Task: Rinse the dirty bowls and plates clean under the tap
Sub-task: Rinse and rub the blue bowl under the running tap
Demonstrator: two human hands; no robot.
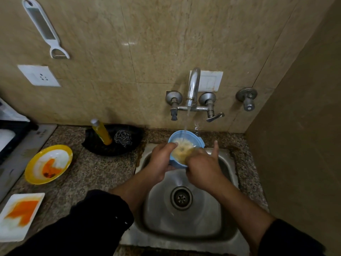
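Observation:
A light blue bowl is held over the steel sink under the running tap. Water falls into it and foams yellowish inside. My left hand grips the bowl's left rim, thumb over the edge. My right hand has its fingers inside the bowl, hidden by the foamy water, with the thumb sticking up. A yellow-rimmed bowl smeared with orange sauce sits on the counter at the left. A white square plate with orange smears lies nearer the front left.
A black tray behind the sink's left holds a yellow soap bottle and a steel scrubber. A peeler hangs on the tiled wall above a socket. A spare valve sits right of the tap.

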